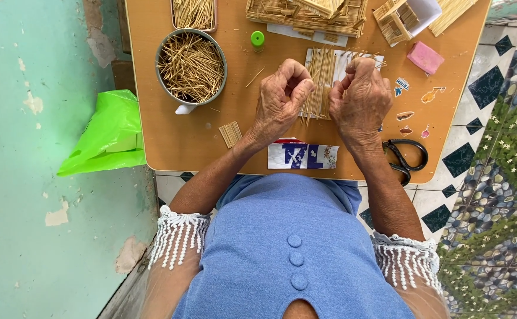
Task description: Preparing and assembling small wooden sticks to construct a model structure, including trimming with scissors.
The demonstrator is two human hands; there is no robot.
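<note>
Hands [320, 100] pinch toothpick row [320, 82].

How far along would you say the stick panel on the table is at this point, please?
Done: a row of thin sticks already lies side by side on the white sheet, and finished stick structures sit at the table's far edge. In hand: the left hand and right hand pinch at the row, details hidden. Left: the round tin is full of loose sticks.
</note>
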